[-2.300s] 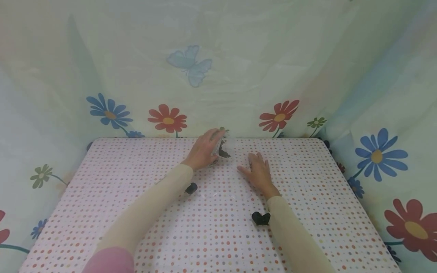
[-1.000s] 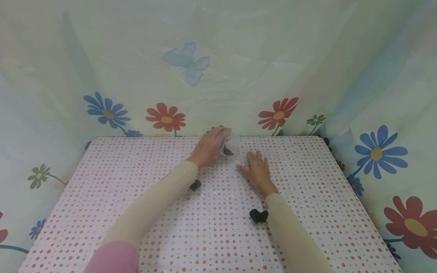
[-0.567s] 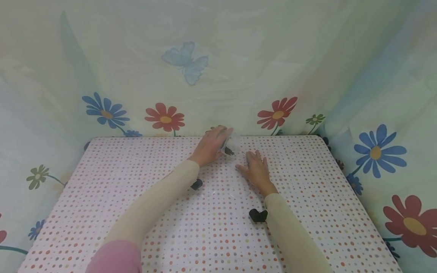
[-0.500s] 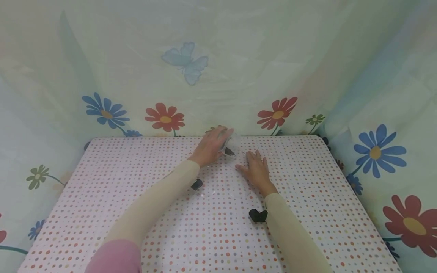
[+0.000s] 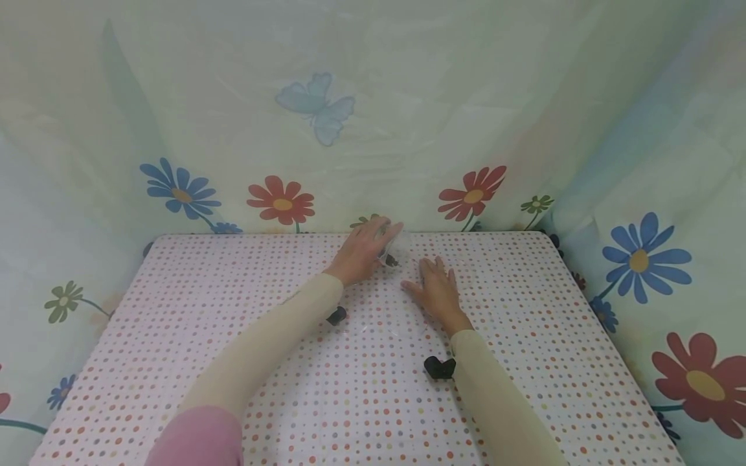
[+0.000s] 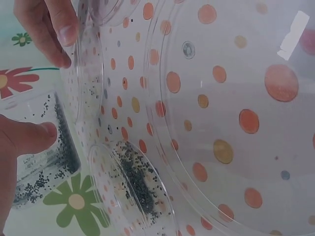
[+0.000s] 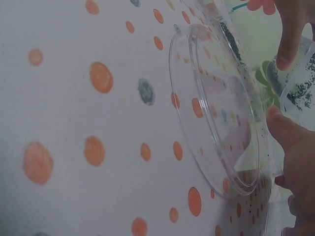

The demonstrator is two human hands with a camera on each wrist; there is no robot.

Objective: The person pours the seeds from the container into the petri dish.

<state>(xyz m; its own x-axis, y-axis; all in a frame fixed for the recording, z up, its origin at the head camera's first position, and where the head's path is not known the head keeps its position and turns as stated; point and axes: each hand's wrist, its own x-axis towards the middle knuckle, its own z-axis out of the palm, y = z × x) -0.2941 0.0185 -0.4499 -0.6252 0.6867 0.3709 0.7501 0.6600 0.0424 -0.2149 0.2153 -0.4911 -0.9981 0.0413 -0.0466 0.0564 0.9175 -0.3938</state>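
Two hands working, L grip loaded: L hand [image 5: 362,252] grasps a clear container [image 6: 37,164], one digit lying across it, rest of its fingertips hidden in L wrist view. Container is near the far edge of the surface [image 5: 361,395], prob. held a bit above it, w/ dark granules [image 6: 66,140] inside, mostly banked to one side; exact tilt unclear. R hand [image 5: 437,288] isn't gripping: fingers spread, relaxed, right at the rim of a clear dish [image 6: 93,61]; contact or not, can't tell.

Further out: 2nd dish [image 6: 106,172], toward the person's L, has a dense granule patch. Bigger dish [image 6: 197,142], closer to the person, shows none. Floral backdrop [image 5: 379,162] behind.

Progress, my read: partway. Done: one dish w/ a decent amt. Left: container far from emptied; R-hand dish has only specks, approx.
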